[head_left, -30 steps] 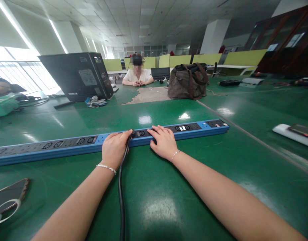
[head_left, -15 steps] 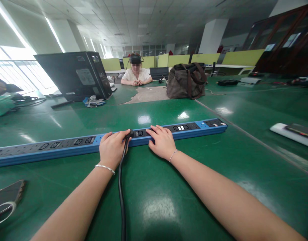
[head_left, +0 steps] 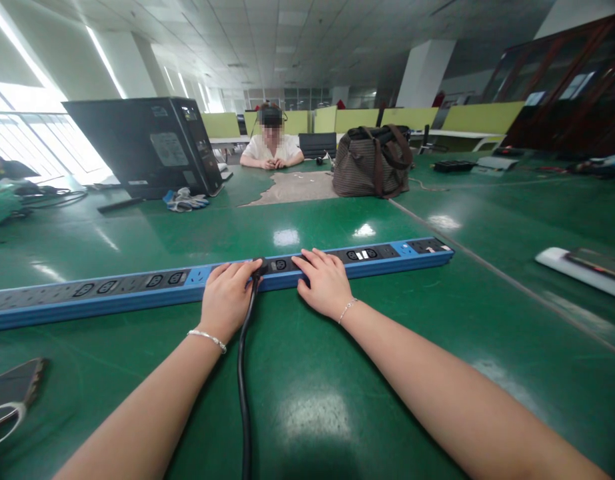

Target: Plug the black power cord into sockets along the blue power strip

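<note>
A long blue power strip (head_left: 112, 303) with black sockets lies across the green table (head_left: 387, 400). My left hand (head_left: 228, 293) is closed round a black plug (head_left: 259, 265) at the strip's top, near its middle; whether the plug sits fully in a socket cannot be made out. From the plug a thick black cable (head_left: 243, 393) runs down towards the near edge. My right hand (head_left: 325, 281) rests on the strip a little to the right, fingers spread over its sockets.
A black computer case (head_left: 137, 150) stands at the back left, with gloves (head_left: 185, 200) beside it. Behind the strip is a brown bag (head_left: 360, 167). A person (head_left: 272, 147) sits across the table. A phone (head_left: 17, 387) lies at the near left, a white-edged device (head_left: 582, 270) at the right.
My left hand has shifted very slightly to the right beside the plug, and the upper cable has moved a little with it. My right hand stays in place.
</note>
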{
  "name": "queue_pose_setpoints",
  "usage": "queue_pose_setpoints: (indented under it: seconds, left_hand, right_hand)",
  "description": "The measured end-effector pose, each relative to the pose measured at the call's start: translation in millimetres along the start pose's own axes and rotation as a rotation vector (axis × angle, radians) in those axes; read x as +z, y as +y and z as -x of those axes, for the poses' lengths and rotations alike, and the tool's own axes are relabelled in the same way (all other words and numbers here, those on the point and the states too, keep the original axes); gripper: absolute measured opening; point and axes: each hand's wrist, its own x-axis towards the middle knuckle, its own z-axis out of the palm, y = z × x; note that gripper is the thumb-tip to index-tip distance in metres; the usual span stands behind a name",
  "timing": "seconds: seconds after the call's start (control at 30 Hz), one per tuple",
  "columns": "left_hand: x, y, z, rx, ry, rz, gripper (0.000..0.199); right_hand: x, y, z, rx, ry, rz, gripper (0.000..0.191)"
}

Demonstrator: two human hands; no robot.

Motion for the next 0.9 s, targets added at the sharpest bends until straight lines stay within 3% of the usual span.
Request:
queue_pose_setpoints:
  seconds: [0.13,0.27,0.37,0.5,0.63,0.9]
  left_hand:
    - [1.1,-0.6,-0.4,-0.04,-0.026,0.008,0.033]
    - [0.5,-1.2,-3.9,-0.167,-0.052,0.064,0.034]
    - [0.1,-2.5,-4.8,-0.236,-0.057,0.129,0.034]
    - [3.0,-4.7,-1.7,-0.232,-0.082,0.212,0.031]
    - [8.0,-6.1,1.1,-0.26,-0.079,0.143,0.037]
    - [9.1,-6.5,3.7,-0.086,-0.173,-0.03,0.043]
  right_hand:
    - [0.6,-18.9,-0.1,-0.145,0.028,-0.038,0.05]
    - [10.6,-52.0,-7.2,-0.311,0.056,-0.08,0.051]
    - [17.1,-66.7,-16.9,-0.295,0.089,-0.057,0.043]
    - [16.0,-70.5,-26.7,-0.295,0.087,-0.026,0.037]
    - [13.2,-72.6,-25.8,-0.251,0.091,-0.03,0.034]
    - [13.7,-68.3,-20.2,-0.192,0.081,-0.106,0.035]
